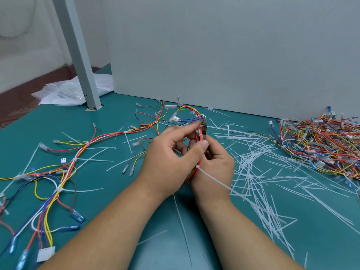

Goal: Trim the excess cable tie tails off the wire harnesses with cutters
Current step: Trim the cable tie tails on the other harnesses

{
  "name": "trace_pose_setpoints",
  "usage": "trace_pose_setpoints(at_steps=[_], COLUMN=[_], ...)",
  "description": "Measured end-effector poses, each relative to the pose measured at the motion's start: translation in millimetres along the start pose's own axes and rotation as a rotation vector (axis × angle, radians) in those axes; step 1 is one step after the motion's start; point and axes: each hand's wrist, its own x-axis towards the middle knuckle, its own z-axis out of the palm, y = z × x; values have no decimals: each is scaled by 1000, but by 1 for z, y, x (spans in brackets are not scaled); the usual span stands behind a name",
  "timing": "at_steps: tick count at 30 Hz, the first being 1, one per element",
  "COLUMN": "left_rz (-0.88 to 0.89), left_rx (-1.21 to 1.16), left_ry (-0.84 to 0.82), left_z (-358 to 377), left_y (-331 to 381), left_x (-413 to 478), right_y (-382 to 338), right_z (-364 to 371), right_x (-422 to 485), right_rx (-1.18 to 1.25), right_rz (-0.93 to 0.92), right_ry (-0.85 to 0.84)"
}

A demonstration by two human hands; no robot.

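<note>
Left hand (167, 160) grip pinches wire harness (195, 112), thumb and forefinger closed on it; right hand (216, 164) grip, half hidden behind, curls round cutters (205, 124), head just above. Uncut cable tie tail (214, 179) juts right below the grips; cut tails (253, 172), harness pile (321, 143) further right on table (136, 201).

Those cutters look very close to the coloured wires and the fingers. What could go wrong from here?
1. The cutters in the right hand sit right against the wire harness, so they might nick a wire instead of a tie.
2. The index fingertip of the left hand lies beside the blades and could get pinched.
</note>
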Motion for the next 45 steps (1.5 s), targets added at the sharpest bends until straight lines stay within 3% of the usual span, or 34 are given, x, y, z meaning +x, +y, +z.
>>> trace_pose_setpoints(at_steps=[45], left_rz=[5], left_rx=[-22], left_ry=[-13], left_z=[0], left_y=[3], left_x=[-1], right_y=[3], right_z=[0], right_x=[1], right_rx=[7], right_rz=[-1], right_ry=[-16])
